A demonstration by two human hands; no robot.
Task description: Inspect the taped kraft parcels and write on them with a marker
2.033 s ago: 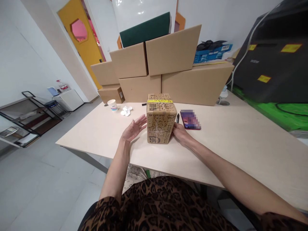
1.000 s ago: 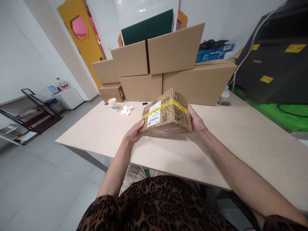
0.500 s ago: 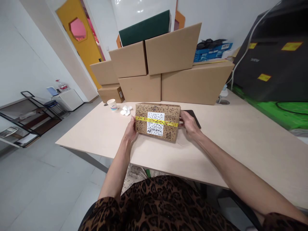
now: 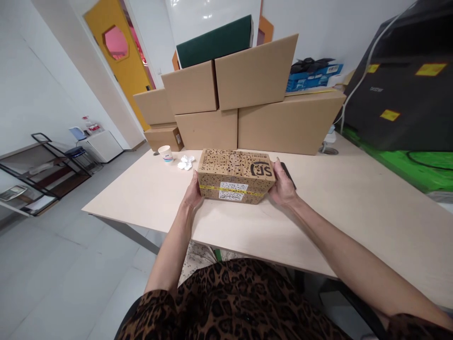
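Observation:
Between my two hands is a brown cardboard box (image 4: 230, 164) with dark specks, a black logo on its top, a white label and yellow tape across its front. My left hand (image 4: 193, 191) presses against its left end, and my right hand (image 4: 283, 185) grips the right end. Both sets of fingers are partly hidden behind the box. Just behind my right hand lies a flat black object (image 4: 288, 174), mostly covered from sight. To the left of the box are a crumpled white tissue (image 4: 186, 163) and a paper cup (image 4: 165, 154).
Large cardboard boxes (image 4: 206, 130) are stacked along the back of the table (image 4: 141, 193), with a dark green box (image 4: 215, 41) on top. A blue basket (image 4: 313, 78) sits at the back right. Beside the table stands a big black case (image 4: 399, 94).
The box has tipped so that its top, with the black logo, now faces up towards me and its labelled front shows less. My right hand has shifted slightly along with it.

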